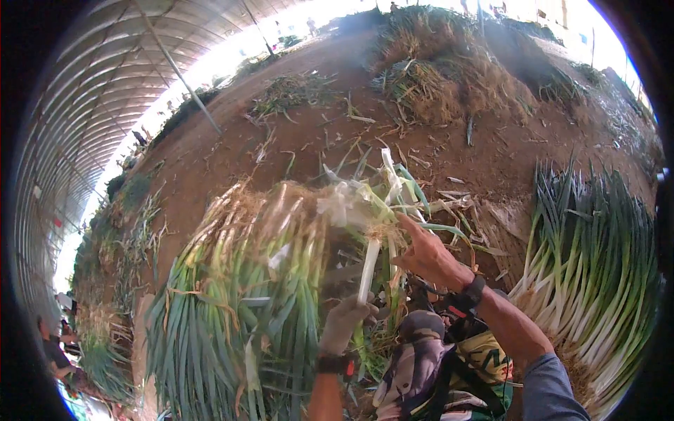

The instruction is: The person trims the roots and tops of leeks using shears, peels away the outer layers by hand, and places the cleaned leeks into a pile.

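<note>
My left hand [340,324], in a greyish glove, is closed round a long green onion [368,270]. Its white stalk rises from the fist and its tan roots point up and away from me. Right of those roots is my bare right hand [427,254], with index finger and thumb apart and no stalk between them. Loose, pale peeled leaves [397,186] lie just beyond its fingertips. Beside my left hand spreads a large pile of untrimmed green onions [232,281], roots away from me and green leaves towards me.
At the right lies a row of white-stalked green onions [597,266]. A heap of roots and leaves [449,77] stands farther back on the brown soil [316,133]. A slanted metal pole [179,70] rises at the left. Another person [56,358] sits at the far left.
</note>
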`<state>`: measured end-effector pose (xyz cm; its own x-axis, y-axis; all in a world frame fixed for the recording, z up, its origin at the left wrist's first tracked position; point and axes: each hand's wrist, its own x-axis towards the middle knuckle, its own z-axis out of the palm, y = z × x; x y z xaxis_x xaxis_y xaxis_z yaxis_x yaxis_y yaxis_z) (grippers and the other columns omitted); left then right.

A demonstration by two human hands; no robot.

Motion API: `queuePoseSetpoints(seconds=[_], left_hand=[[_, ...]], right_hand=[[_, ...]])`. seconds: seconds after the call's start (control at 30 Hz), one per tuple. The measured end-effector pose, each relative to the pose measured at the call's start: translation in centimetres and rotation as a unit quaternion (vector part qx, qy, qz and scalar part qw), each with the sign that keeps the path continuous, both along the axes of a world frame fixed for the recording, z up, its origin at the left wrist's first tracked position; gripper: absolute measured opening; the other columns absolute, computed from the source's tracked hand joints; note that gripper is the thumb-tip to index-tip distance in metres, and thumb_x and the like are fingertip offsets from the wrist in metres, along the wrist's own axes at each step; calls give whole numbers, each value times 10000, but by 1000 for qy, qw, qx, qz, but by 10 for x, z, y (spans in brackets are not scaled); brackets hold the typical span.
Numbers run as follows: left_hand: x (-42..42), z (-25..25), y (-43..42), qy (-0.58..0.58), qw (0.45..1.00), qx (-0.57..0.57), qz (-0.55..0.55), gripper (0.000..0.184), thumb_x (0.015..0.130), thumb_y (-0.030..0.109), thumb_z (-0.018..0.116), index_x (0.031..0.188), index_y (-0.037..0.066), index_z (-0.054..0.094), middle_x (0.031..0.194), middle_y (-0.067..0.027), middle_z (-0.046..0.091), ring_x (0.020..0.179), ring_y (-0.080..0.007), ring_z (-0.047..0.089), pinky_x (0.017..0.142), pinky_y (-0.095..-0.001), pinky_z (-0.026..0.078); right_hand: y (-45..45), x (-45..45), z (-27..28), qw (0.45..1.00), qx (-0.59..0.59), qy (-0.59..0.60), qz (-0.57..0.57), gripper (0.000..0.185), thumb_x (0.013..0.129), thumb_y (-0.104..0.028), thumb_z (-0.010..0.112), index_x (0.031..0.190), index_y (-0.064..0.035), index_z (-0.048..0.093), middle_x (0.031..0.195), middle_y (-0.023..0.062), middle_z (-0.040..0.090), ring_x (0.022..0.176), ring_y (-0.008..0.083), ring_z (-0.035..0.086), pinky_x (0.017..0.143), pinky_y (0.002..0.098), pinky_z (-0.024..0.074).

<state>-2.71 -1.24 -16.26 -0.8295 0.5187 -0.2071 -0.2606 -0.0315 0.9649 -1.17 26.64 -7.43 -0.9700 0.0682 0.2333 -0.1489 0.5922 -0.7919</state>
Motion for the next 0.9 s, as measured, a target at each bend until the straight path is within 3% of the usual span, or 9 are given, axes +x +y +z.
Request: queuePoseSetpoints(seconds=[0.1,0.2,0.33,0.37,0.5,0.6,0.7,0.83,0.9], left_hand=[[5,7,-3,19,1000,-1,19,367,997,210,706,1276,-25,671,993,-105,753,877,-184,723,822,-352,582],[2,16,-4,35,997,-23,61,363,972,227,738,1244,-7,688,991,-86,751,884,-170,722,827,-343,577],[-4,39,1,71,990,-98,69,332,944,214,773,1204,20,700,999,-75,745,885,-141,716,824,-317,569],[3,67,8,114,985,-119,59,307,935,163,779,1198,28,697,1026,-69,745,890,-135,715,824,-303,568],[-7,46,14,92,996,-12,-5,293,957,106,749,1224,-2,695,1048,-63,750,918,-113,704,836,-296,559],[9,49,6,93,995,-31,-17,334,947,117,758,1257,8,697,1061,-69,755,939,-126,705,862,-294,555],[16,1,-13,137,978,-148,-60,394,934,142,780,1307,53,692,1102,-46,744,1008,-131,695,894,-292,559],[30,16,-8,133,981,-141,-25,349,927,182,791,1244,48,733,1116,-31,743,1002,-121,668,927,-306,540],[31,32,1,158,974,-154,-46,343,925,179,790,1238,52,731,1105,-35,744,998,-110,665,920,-304,542]], right_hand=[[-10,-4,4,985,123,118,-17,836,840,-121,783,1571,-30,389,1439,222,578,1063,355,704,818,431,597],[-23,5,17,961,185,191,77,828,788,6,682,1566,-70,406,1528,214,508,1201,408,656,861,450,618],[-48,10,36,889,316,248,218,686,837,-46,685,1497,-98,506,1395,123,588,978,288,679,738,353,625],[-56,10,38,843,408,291,194,487,823,-120,689,1307,-105,628,1182,60,639,901,218,648,677,329,580],[-65,-9,38,740,589,291,142,83,813,-176,682,870,-143,629,896,-18,598,920,168,644,707,292,538],[-50,-14,68,683,667,289,74,95,809,-180,689,885,-140,649,878,-17,608,889,171,631,693,303,521],[-17,-31,93,744,603,283,58,80,799,-186,691,860,-151,652,870,-20,604,924,179,619,730,306,501],[-15,-7,110,673,712,190,59,82,793,-193,705,859,-161,667,858,-26,607,1029,179,588,833,310,472],[-18,5,97,621,740,237,101,80,794,-199,708,851,-165,664,856,-27,607,1026,173,585,828,305,467]])
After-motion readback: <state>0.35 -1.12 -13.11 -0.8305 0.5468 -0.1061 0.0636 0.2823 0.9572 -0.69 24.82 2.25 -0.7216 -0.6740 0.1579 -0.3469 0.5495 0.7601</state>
